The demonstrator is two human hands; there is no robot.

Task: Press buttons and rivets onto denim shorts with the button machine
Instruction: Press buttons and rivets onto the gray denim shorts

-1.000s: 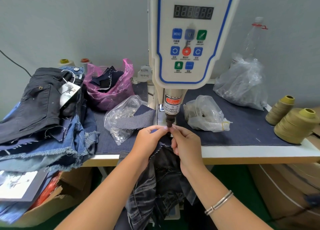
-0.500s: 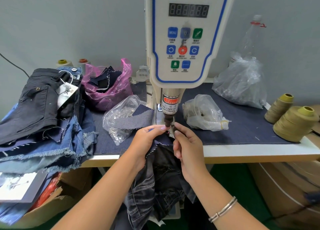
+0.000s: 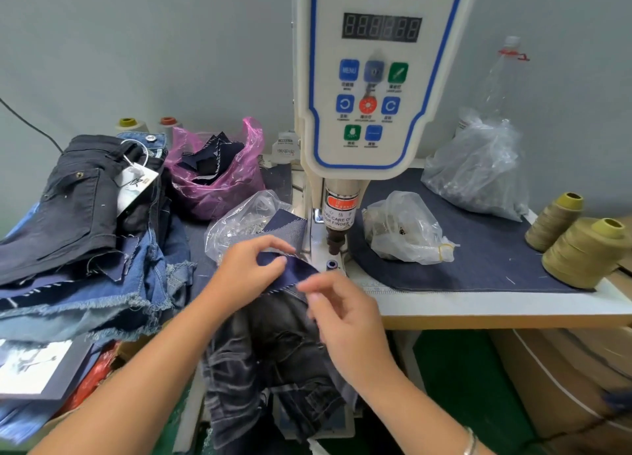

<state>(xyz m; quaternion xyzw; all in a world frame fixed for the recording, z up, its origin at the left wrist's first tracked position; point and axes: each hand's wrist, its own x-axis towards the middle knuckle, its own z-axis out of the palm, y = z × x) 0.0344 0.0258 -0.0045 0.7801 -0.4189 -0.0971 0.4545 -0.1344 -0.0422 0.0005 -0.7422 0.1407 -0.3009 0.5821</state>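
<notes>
shorts (image 3: 273, 359): dark washed denim, hanging crumpled off the counter edge, waistband turned up below the punch
machine (image 3: 372, 78): white, blue-trimmed, upright, punch raised

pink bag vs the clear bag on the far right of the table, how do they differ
The pink bag is tinted and translucent; the clear bag is colourless. The pink bag stands open at the top with dark fabric scraps poking out; the clear bag is crumpled, its contents too small to identify. The pink bag sits left of the button machine, the clear bag right. Both are thin plastic, resting at the table's back.
</notes>
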